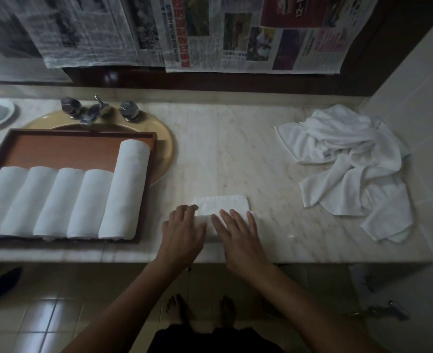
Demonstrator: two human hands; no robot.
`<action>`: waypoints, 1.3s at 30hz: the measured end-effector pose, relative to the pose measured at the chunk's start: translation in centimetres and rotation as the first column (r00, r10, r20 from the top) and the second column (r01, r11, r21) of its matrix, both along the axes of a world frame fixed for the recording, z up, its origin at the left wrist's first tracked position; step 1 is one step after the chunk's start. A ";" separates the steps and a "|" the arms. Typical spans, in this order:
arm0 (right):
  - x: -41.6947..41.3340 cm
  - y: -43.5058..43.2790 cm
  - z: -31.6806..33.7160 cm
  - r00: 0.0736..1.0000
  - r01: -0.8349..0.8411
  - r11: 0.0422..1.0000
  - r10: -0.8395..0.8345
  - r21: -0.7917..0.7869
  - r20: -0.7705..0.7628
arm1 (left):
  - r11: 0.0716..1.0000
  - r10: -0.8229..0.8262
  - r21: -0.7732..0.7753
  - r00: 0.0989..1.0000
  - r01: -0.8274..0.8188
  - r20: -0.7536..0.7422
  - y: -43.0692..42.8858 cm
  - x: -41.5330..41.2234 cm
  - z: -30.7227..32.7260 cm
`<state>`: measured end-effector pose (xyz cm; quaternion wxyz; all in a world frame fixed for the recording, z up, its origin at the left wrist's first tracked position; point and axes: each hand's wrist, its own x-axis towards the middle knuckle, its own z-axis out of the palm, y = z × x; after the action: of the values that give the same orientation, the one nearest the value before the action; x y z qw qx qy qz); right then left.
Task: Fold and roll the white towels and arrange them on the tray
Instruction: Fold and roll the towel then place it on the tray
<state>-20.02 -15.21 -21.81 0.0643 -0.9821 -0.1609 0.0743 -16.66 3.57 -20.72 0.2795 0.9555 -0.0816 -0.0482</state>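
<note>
Head view: we count six rolls (88, 202) on tray (57, 151). Our left hand (182, 230) and right hand (238, 235) lie flat, fingers straight, pressing half-rolled towel (223, 203) on counter (223, 149) beside tray. Crumpled pile (350, 161) not yet folded.

The person's 2 forearms (294, 289) are bare along all that shows of them, down to the wrists. The left hand (182, 233) and the right hand (238, 235) are bare too, with slim fingers. A black garment (210, 337) shows at the near edge. The left foot (177, 309) and right foot (226, 310) are bare. A tiny dark speck (189, 268) by the left wrist is too small to tell.
</note>
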 end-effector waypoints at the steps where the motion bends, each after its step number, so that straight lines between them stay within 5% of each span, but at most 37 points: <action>1: 0.6 -0.1 0.1 1.000 -0.004 1.000 0.004 0.004 -0.009 | 0.993 -0.106 0.059 0.992 0.102 0.067 -0.1 -0.4 0.1; 6: 3.6 -0.8 1.1 0.997 -0.058 0.998 0.060 0.035 -0.054 | 0.910 -0.300 0.310 0.954 0.277 0.027 0.0 -0.2 -0.9; 13: 3.6 -1.4 3.5 0.942 -0.042 0.999 0.044 0.014 -0.333 | 0.879 -0.386 0.261 0.916 0.400 -0.106 0.8 0.5 0.6; 18: 0.7 -0.7 2.7 0.999 -0.022 0.999 0.023 0.024 -0.038 | 0.880 -0.354 0.225 0.894 0.417 -0.274 0.2 2.7 1.4; 21: 0.1 -0.4 2.0 0.999 -0.040 0.998 0.039 -0.045 -0.038 | 0.952 -0.275 0.026 0.892 0.304 -0.358 0.5 3.6 1.0; 24: 1.8 -0.5 1.9 0.997 -0.048 0.993 0.040 -0.105 -0.070 | 0.996 -0.051 -0.088 0.927 0.019 -0.372 0.9 2.7 0.7; 26: 3.3 -0.4 2.0 0.995 -0.056 0.990 0.045 -0.128 -0.087 | 0.977 0.110 -0.108 0.869 -0.183 -0.482 1.0 1.9 0.6; 29: 5.7 -0.4 2.4 0.991 -0.103 0.985 0.089 -0.141 -0.099 | 0.830 0.071 -0.343 0.694 -0.439 -0.716 0.7 1.0 0.7; 33: 7.4 -0.7 3.3 0.973 -0.146 0.984 0.124 -0.105 -0.193 | 0.518 -0.024 -0.506 0.580 -0.689 -0.814 -0.6 0.4 0.8; 36: 6.3 -0.6 4.0 0.969 -0.178 0.982 0.165 -0.058 -0.185 | 0.358 -0.041 -0.553 0.579 -0.752 -0.814 -1.2 0.4 0.7; 39: 4.8 -0.7 4.5 0.980 -0.172 0.984 0.176 0.044 -0.094 | 0.326 0.015 -0.576 0.613 -0.750 -0.790 -1.6 0.1 1.2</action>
<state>-15.24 -15.95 -17.28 0.0826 -0.9581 -0.2442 0.1247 -16.52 1.93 -19.47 0.7419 0.5597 0.2635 -0.2586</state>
